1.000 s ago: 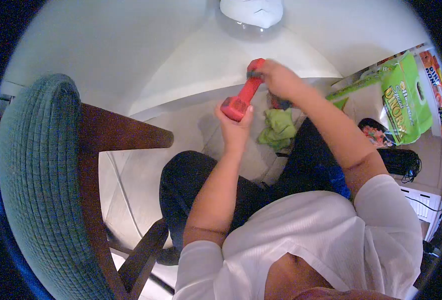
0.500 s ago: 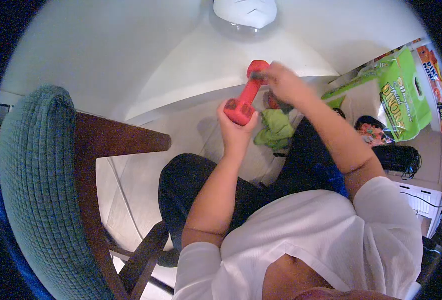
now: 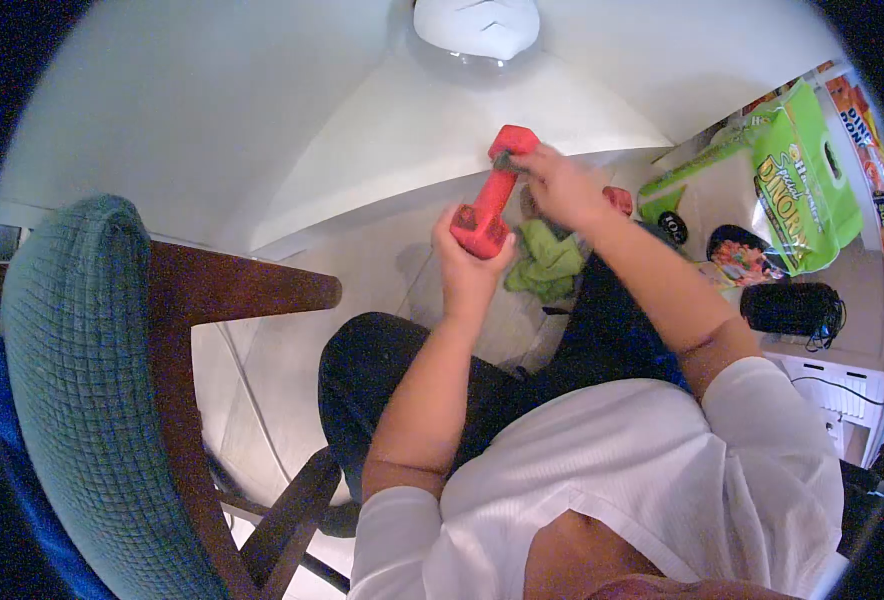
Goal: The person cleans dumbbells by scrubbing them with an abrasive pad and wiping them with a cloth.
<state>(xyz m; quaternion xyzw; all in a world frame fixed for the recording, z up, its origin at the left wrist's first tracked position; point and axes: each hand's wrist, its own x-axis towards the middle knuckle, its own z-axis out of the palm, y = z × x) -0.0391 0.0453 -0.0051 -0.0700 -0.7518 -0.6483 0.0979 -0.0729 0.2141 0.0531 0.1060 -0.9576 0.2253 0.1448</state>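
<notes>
A red dumbbell (image 3: 495, 196) is held up at a slant in front of me. My left hand (image 3: 470, 258) is wrapped round its lower head. My right hand (image 3: 562, 188) pinches a small dark piece (image 3: 505, 160) against the handle, just below the upper head. What that piece is cannot be made out. Below my right hand, a crumpled green cloth (image 3: 547, 262) lies on the floor, and part of another red object (image 3: 618, 200) shows beyond the wrist.
A green-edged rice bag (image 3: 797, 185), a patterned dark item (image 3: 742, 257) and a black cylindrical object (image 3: 792, 310) are at the right. On the left is a chair with a green cushion (image 3: 82, 390) and wooden frame (image 3: 252, 285). A white bag (image 3: 477, 25) is at the top.
The dumbbell is tilted a little differently, and my right hand has moved slightly down along its upper end with the dark piece. The view has shifted slightly.
</notes>
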